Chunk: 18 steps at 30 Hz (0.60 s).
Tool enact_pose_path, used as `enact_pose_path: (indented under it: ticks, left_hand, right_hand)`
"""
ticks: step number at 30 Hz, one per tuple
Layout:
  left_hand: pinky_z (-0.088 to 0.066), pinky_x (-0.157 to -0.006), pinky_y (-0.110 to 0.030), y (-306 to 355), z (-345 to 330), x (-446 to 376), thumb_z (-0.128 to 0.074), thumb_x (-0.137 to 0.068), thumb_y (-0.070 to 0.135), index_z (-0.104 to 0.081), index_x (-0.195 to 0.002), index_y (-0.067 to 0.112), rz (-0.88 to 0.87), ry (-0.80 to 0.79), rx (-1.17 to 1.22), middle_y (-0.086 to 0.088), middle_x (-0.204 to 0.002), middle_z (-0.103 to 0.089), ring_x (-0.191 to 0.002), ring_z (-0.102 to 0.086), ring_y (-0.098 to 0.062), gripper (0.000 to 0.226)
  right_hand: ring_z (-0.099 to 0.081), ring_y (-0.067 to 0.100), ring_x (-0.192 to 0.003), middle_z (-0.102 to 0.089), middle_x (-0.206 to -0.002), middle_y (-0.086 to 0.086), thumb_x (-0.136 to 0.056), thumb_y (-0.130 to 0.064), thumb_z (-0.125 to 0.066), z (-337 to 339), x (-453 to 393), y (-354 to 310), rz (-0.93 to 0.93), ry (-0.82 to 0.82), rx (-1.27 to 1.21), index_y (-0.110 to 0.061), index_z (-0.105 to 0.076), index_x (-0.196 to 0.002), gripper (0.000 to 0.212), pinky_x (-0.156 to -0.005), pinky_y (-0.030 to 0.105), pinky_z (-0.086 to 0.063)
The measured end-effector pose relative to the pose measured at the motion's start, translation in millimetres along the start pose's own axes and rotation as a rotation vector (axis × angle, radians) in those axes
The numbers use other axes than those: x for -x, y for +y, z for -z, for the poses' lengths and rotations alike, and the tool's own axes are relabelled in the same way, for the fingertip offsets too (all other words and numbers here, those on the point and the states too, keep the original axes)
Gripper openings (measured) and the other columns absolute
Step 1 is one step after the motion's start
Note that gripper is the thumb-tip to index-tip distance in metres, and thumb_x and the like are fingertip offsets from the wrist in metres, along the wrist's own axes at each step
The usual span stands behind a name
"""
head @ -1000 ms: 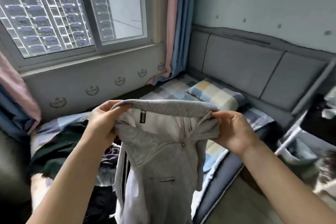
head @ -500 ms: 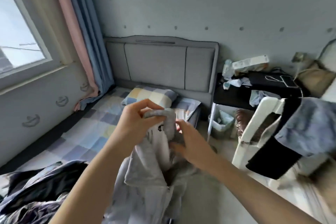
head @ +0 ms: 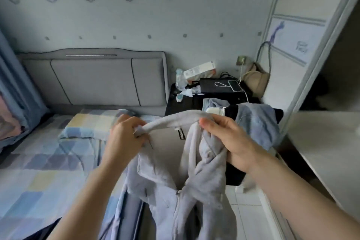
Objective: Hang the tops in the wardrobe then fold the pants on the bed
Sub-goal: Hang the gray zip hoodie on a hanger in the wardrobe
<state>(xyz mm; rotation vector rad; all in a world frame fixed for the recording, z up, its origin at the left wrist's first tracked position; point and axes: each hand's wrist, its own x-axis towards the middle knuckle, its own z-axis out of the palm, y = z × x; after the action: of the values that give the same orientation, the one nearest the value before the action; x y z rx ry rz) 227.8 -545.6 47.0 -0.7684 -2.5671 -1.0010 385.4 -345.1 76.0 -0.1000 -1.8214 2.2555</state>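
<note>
A light grey zip-up top [head: 181, 187] hangs in front of me above the bed's edge, its collar stretched between my hands. My left hand [head: 124, 134] grips the collar's left end. My right hand [head: 228, 138] holds the right end, with bunched fabric in its palm. A black label shows inside the collar. The checked bed [head: 39, 161] lies to the left. The white wardrobe [head: 298, 48] stands at the right, with its dark opening at the far right edge.
A black bedside table [head: 194, 101] carries boxes, a phone and cables. Blue and black clothes [head: 259, 121] hang over a white chair behind my right hand. A white surface [head: 327, 146] juts in at the right. Pale tiled floor [head: 245, 212] lies below.
My view has swung right from the window and bed to the bedside table and wardrobe. My hands came together on the collar, then spread it apart again.
</note>
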Motion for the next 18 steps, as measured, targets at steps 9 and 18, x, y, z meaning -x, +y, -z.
enact_pose_path:
  ticks: [9,18]
  left_hand:
    - [-0.049,-0.062,-0.031,111,-173,-37,-0.074,-0.080,0.005,-0.072,-0.076,0.012,0.435,-0.653,0.648,-0.004,-0.061,-0.063,-0.060,-0.058,-0.018,0.009]
    - [-0.035,-0.054,-0.031,248,-276,-80,-0.093,-0.053,0.030,-0.077,-0.081,0.016,0.180,-1.172,0.814,-0.007,-0.066,-0.055,-0.057,-0.047,-0.021,0.035]
  right_hand:
    - [-0.046,0.002,-0.059,-0.048,-0.058,-0.013,-0.088,-0.029,-0.067,170,33,-19,0.122,0.508,0.551,-0.018,-0.059,-0.066,0.026,-0.060,0.018,-0.038]
    - [-0.032,0.006,-0.054,-0.032,-0.056,-0.008,-0.087,-0.024,-0.066,302,72,-53,0.255,1.150,0.656,-0.003,-0.042,-0.063,0.041,-0.048,0.020,-0.028]
